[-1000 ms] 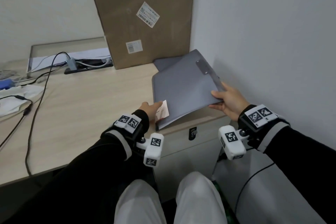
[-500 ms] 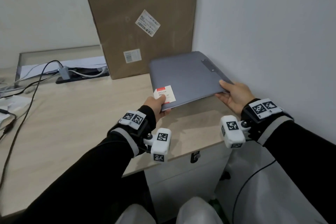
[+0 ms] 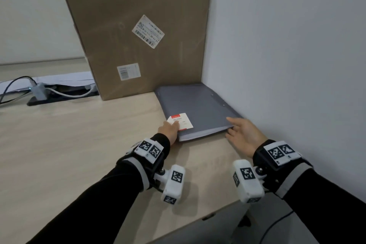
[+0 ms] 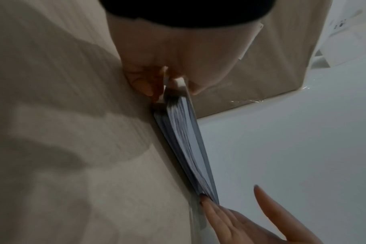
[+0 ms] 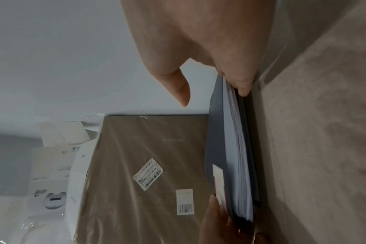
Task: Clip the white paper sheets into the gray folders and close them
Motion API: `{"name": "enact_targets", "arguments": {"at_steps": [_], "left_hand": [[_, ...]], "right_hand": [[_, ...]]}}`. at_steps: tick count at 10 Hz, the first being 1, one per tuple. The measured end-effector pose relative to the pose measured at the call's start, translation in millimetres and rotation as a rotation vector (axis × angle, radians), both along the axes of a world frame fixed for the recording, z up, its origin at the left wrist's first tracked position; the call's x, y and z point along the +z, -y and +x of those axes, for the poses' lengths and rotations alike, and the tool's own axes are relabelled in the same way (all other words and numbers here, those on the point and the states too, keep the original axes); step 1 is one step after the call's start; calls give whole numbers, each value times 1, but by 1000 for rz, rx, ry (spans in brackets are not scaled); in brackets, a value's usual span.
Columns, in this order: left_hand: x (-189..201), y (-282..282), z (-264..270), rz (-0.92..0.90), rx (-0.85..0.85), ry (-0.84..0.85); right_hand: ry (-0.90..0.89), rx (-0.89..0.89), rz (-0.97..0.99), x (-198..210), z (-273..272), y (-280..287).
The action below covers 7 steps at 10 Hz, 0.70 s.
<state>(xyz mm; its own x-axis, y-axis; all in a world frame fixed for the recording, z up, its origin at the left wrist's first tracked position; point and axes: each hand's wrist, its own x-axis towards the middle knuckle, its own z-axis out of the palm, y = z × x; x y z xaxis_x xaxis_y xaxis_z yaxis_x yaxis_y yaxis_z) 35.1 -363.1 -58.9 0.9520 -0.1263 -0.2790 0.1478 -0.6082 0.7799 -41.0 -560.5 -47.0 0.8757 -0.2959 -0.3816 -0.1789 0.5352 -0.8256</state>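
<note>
pale wooden desk set in a corner of plain white walls, under soft, even light.

We see a closed gray folder lying flat, thick with white paper sheets whose edges show along its near side. A small white-and-red label sits on its cover beneath our left thumb; our right fingertips touch its near right corner.

Matt gray folder, wood-grain desk
</note>
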Motion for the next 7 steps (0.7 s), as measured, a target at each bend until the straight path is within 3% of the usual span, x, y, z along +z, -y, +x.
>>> {"name": "enact_targets", "arguments": {"at_steps": [3, 5, 6, 7], "left_hand": [[-5, 12, 37, 190, -24, 44], [-9, 9, 39, 153, -30, 30], [-6, 4, 42, 139, -36, -35], [-4, -9, 49, 34, 1, 9]], "right_hand": [[-87, 85, -81, 8, 30, -7], [-138, 113, -74, -2, 44, -4], [-121, 81, -38, -2, 40, 2], [-111, -1, -115, 5, 29, 9]]}}
